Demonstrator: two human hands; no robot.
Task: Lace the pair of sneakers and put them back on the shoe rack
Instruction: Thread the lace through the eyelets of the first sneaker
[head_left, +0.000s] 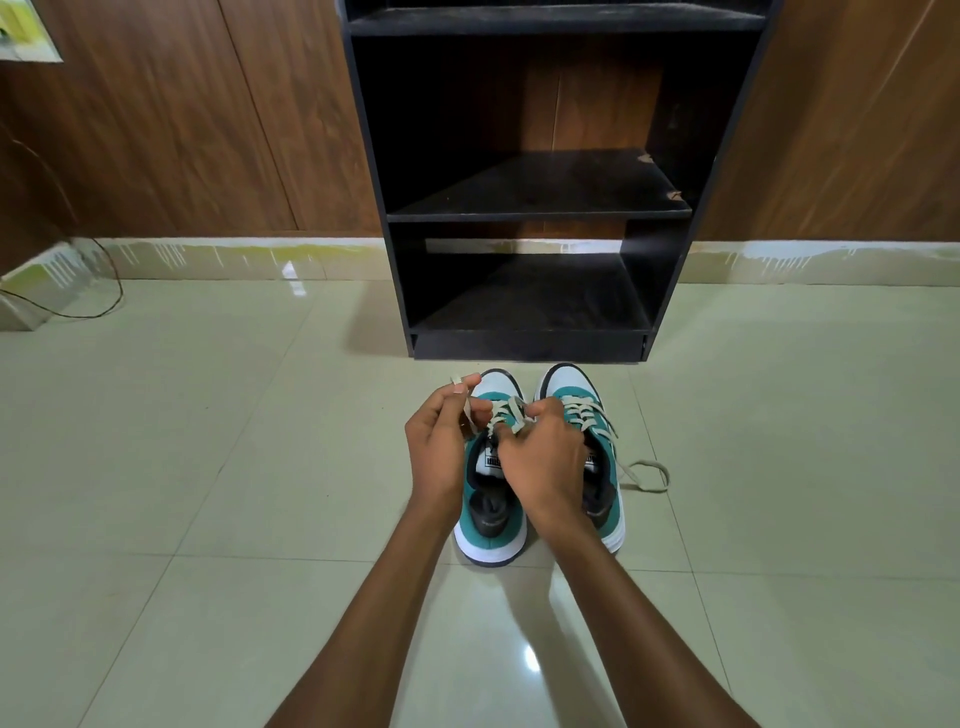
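Two sneakers: stood side by side on the tiled floor (208, 467), toes pointed at the shoe rack (530, 208), just in front of its base
Left sneaker (491, 519): teal with white toe cap and white sole, dark lining, cream lace (506, 410) crossed over the upper eyelets
Right sneaker (597, 410): same colours, partly hidden behind the right hand, laced across the front
Loose lace end (649, 475): lay looped on the floor just right of the right sneaker
Left hand (441, 441): hovered above the left sneaker's left edge, fingers curled and pinched on one end of the cream lace, the tip poked out above the thumb
Right hand (540, 452): hovered over the gap between the sneakers, fingers closed on the other part of the same lace near the tongue
Shoe rack: black, open-fronted, shelves bare, stood against the brown wood-panelled wall (182, 130)
Cable (111, 280): thin, dark, trailed down the wall to the floor at far left
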